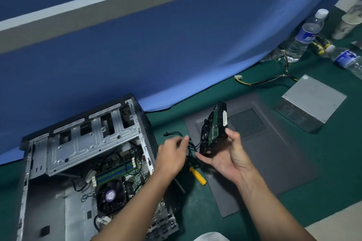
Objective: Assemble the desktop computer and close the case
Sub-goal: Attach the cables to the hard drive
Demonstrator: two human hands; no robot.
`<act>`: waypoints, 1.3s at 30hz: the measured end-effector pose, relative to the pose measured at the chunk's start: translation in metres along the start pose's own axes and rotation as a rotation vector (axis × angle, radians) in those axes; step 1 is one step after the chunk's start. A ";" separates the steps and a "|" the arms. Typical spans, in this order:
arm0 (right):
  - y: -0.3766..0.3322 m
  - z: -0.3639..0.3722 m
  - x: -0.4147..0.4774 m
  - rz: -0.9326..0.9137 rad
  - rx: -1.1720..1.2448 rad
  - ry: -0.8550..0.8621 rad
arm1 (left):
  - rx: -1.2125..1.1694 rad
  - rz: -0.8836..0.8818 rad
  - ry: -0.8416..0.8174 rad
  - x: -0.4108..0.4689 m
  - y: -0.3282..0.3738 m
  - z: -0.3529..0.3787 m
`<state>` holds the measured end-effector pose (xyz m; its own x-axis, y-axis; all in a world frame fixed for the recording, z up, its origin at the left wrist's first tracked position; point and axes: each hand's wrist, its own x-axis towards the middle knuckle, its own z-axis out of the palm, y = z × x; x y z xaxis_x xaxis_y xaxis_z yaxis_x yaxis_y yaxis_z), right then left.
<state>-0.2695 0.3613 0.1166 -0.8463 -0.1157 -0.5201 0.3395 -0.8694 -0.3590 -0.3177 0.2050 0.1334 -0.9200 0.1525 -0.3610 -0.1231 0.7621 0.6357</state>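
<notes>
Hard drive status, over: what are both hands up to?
Right hand grips hard drive, on edge over side panel. Left hand at black cables, blurred, grip unclear. Case open; power supply outside on mat.

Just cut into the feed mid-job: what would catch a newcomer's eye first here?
The hard drive, held on edge in the right hand at centre frame, over the grey side panel lying on the green mat. Left of it, the left hand is at black cables beside the open case.
</notes>
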 end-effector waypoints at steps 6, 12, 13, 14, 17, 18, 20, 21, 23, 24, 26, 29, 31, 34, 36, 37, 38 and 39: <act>0.028 0.034 -0.001 -0.005 0.054 -0.275 | -0.779 -0.512 -0.171 -0.003 0.026 0.000; 0.037 0.055 -0.006 -0.041 -0.029 -0.282 | -1.305 -0.571 -0.117 -0.014 0.015 -0.026; 0.040 0.060 -0.007 -0.066 -0.071 -0.256 | -1.372 -0.559 -0.084 -0.016 0.014 -0.030; 0.042 0.064 -0.007 -0.102 -0.122 -0.225 | -1.416 -0.546 -0.043 -0.017 0.013 -0.034; 0.048 0.083 -0.008 -0.262 -0.350 -0.146 | -1.554 -0.515 0.088 -0.017 0.010 -0.048; 0.051 0.088 -0.009 -0.311 -0.400 -0.137 | -1.611 -0.488 0.111 -0.016 0.007 -0.052; 0.058 0.097 -0.009 -0.367 -0.424 -0.153 | -1.708 -0.432 0.111 -0.017 0.004 -0.062; 0.062 0.101 -0.009 -0.373 -0.430 -0.172 | -1.748 -0.414 0.102 -0.018 0.003 -0.065; 0.071 0.110 -0.008 -0.368 -0.449 -0.206 | -1.833 -0.412 0.053 -0.020 0.001 -0.069; 0.075 0.114 -0.008 -0.365 -0.458 -0.211 | -1.862 -0.414 0.007 -0.022 0.001 -0.071; 0.081 0.121 -0.007 -0.391 -0.543 -0.173 | -1.876 -0.402 -0.075 -0.023 -0.001 -0.075; 0.088 0.127 -0.008 -0.463 -0.834 -0.071 | -1.872 -0.375 -0.106 -0.020 -0.010 -0.076; 0.090 0.125 -0.006 -0.485 -1.082 0.018 | -1.851 -0.365 -0.114 -0.019 -0.015 -0.077; 0.086 0.108 -0.002 -0.396 -1.160 -0.049 | -1.785 -0.397 -0.083 -0.018 -0.021 -0.079; 0.079 0.093 0.001 -0.335 -1.023 -0.057 | -1.709 -0.435 -0.030 -0.016 -0.023 -0.080; 0.075 0.084 0.007 -0.341 -0.914 0.040 | -1.683 -0.436 0.004 -0.016 -0.025 -0.078; 0.068 0.074 0.014 -0.362 -0.789 0.178 | -1.656 -0.429 0.048 -0.016 -0.027 -0.077; 0.061 0.060 0.022 -0.386 -0.714 0.326 | -1.624 -0.429 0.110 -0.015 -0.029 -0.075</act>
<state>-0.2925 0.2764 0.1296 -0.8327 0.3623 -0.4186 0.3220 -0.2982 -0.8986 -0.3281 0.1335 0.1712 -0.7320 0.0257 -0.6808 -0.5187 -0.6689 0.5325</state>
